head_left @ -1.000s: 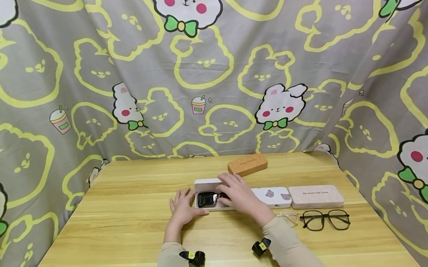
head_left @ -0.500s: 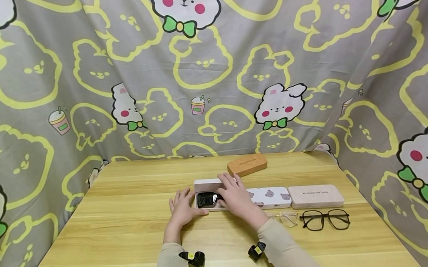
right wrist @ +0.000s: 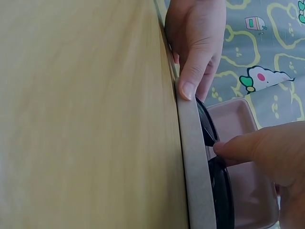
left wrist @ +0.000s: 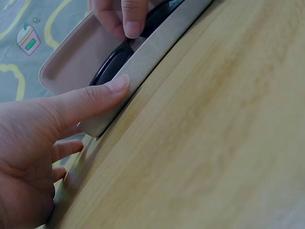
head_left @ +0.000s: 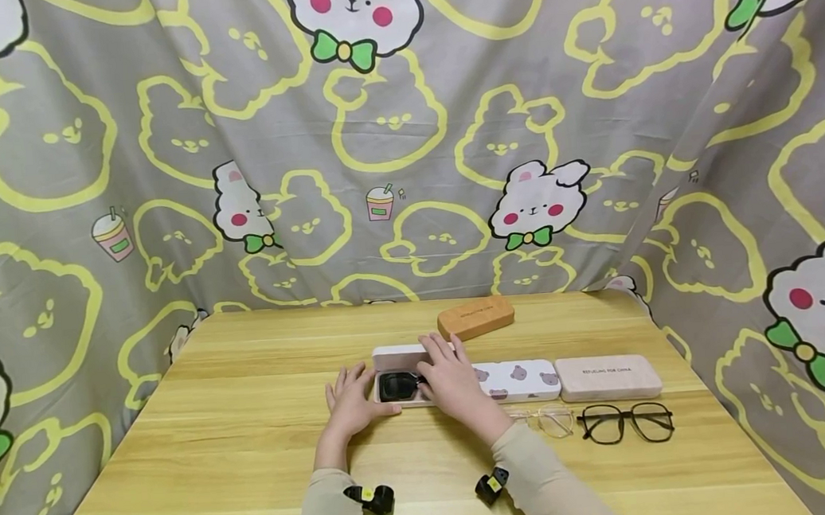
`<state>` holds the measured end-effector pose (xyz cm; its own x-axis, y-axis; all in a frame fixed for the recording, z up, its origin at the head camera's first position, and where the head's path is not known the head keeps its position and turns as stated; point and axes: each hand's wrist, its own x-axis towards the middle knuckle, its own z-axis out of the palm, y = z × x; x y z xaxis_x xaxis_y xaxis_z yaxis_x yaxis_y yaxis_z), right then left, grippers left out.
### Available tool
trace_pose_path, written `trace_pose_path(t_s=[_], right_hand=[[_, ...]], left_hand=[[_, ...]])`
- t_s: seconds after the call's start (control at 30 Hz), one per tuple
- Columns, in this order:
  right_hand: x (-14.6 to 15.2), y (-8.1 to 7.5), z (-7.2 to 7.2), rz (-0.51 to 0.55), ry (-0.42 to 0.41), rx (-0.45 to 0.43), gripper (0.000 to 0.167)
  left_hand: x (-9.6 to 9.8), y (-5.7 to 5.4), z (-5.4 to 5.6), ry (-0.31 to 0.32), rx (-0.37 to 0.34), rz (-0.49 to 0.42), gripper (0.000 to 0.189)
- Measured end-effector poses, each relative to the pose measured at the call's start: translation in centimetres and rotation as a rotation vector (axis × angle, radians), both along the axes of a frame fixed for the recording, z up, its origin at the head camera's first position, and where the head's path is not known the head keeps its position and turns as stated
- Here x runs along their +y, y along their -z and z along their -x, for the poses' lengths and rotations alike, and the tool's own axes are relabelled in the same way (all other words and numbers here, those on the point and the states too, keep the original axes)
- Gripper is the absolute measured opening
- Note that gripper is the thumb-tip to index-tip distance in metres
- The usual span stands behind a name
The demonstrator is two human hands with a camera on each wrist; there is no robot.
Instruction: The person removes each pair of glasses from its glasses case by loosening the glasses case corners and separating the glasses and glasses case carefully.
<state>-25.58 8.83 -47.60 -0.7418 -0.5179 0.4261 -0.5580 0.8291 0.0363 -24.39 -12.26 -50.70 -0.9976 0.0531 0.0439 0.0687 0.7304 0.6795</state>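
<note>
While the right hand (head_left: 453, 380) pinches the dark glasses (head_left: 397, 386) at the bridge in the lid-up case (head_left: 395, 359), left hand (head_left: 353, 399) steadies it, fingers splayed, thumb (left wrist: 102, 93) on near rim (right wrist: 197, 152). Seating or lifting, can't tell; either probably needs a level move clear of the rim. Bear-print case (head_left: 520, 385) crowds right; table (head_left: 424, 476) free in front.

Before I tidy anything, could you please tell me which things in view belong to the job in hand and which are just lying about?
Seemingly in the job:
open case
sunglasses inside it
left hand, touching the case
right hand, pinching the sunglasses

Seemingly just lying about, untouched:
orange case
bear-print case
pink case
gold glasses
black glasses
</note>
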Motion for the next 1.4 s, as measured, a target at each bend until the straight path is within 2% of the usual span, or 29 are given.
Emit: trace_pose_path(t_s=[0.53, 1.2, 1.4], right_hand=[[-1.3, -0.1, 0.0, 0.020, 0.107, -0.050, 0.018], [-0.9, -1.5, -0.4, 0.069, 0.080, -0.130, 0.008], [-0.9, -1.9, -0.6, 0.077, 0.074, -0.147, 0.011]], left_hand=[[0.1, -0.1, -0.2, 0.001, -0.002, -0.006, 0.088], [0.1, 0.0, -0.1, 0.006, -0.010, -0.005, 0.090], [0.1, 0.0, 0.0, 0.004, -0.012, 0.003, 0.092]])
